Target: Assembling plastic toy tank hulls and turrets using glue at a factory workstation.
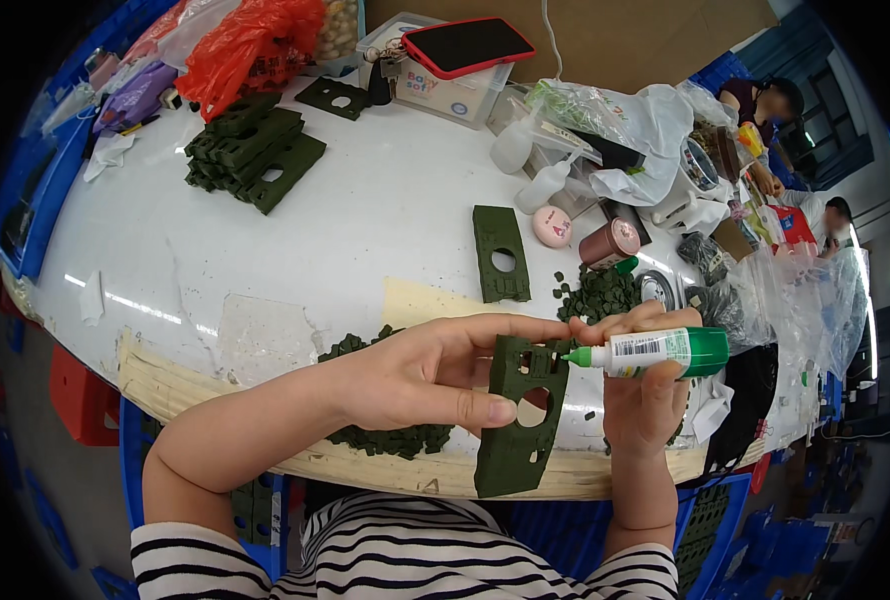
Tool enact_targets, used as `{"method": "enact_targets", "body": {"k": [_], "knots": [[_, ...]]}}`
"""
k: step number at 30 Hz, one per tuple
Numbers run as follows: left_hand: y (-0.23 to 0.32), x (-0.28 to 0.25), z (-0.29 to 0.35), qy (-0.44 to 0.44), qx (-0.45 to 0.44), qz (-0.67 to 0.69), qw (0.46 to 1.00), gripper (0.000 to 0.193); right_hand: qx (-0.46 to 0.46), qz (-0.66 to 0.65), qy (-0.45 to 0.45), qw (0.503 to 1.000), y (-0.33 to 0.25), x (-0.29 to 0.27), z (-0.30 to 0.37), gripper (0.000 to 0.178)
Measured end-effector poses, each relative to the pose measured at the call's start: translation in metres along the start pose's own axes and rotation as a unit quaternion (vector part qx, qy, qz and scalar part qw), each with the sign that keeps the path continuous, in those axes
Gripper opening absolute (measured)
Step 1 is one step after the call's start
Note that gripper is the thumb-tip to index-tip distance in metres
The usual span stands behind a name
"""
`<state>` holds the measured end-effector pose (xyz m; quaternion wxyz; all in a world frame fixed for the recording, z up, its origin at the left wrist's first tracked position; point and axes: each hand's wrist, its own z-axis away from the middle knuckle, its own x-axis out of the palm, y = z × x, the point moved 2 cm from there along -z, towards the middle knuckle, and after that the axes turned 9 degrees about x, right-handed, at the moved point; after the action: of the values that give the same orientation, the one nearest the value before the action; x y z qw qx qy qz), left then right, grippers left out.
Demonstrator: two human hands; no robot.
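Observation:
My left hand (435, 375) grips a dark green plastic plate (515, 455) by its left edge, thumb on its face. The plate has a round hole and smaller cutouts, and is held tilted over the table's near edge. In my right hand (655, 400) lies a white and green glue bottle (655, 350), held sideways. Its green nozzle points left and meets the plate's upper right part; whether it touches cannot be told. Small dark green pieces (605, 292) are heaped beyond my right hand, and another heap (395, 440) lies partly behind my left forearm.
A similar plate (502, 254) lies ahead; more are stacked (250, 155) at the far left. A red-cased phone (468, 48) rests on a plastic box (435, 95). White squeeze bottles (545, 185), a pink round container (552, 227) and plastic bags (625, 120) crowd the right side.

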<state>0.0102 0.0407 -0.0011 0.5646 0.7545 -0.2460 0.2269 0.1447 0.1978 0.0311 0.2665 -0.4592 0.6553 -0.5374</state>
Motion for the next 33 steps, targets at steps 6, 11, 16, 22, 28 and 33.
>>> {"method": "enact_targets", "body": {"k": [6, 11, 16, 22, 28, 33], "knots": [[-0.0004, -0.0003, -0.0004, 0.009, -0.002, -0.001, 1.0, 0.066, 0.019, -0.038, -0.01, 0.999, -0.0007, -0.0005, -0.0006, 0.044], [0.0034, 0.0006, -0.0021, 0.02, -0.023, 0.012, 0.999, 0.069, 0.017, -0.029, -0.018, 0.999, -0.0015, -0.0002, -0.0012, 0.045], [0.0015, -0.0007, -0.001, 0.008, -0.003, -0.007, 1.0, 0.065, 0.016, -0.018, -0.017, 1.0, -0.0018, 0.0008, -0.0015, 0.047], [0.0006, -0.0012, -0.0013, 0.007, -0.007, -0.006, 1.0, 0.065, 0.01, -0.006, -0.016, 1.0, -0.0013, 0.001, -0.0012, 0.048], [0.0, -0.0016, -0.0009, 0.007, -0.005, -0.008, 1.0, 0.066, 0.009, -0.009, -0.016, 1.0, -0.0004, 0.0008, -0.0007, 0.048], [0.0008, -0.0013, -0.0007, 0.007, -0.011, -0.005, 1.0, 0.066, 0.008, -0.002, -0.015, 1.0, -0.0013, 0.0022, -0.0006, 0.049]]}}
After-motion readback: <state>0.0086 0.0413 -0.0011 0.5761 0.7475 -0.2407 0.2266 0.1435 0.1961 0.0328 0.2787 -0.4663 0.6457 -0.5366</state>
